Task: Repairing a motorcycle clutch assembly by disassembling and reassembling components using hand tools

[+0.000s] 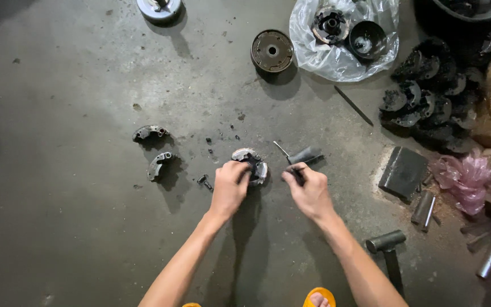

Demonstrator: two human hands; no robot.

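- My left hand [229, 187] is clamped on a round metal clutch part [252, 164] resting on the concrete floor [75, 113].
- My right hand [309, 190] pinches a thin dark tool [298, 173] just beside that part.
- Two curved clutch shoes [154, 149] lie to the left, apart from it.

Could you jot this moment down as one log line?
left hand: grips round clutch part on floor | right hand: holds thin tool beside it | loose clutch shoes to left
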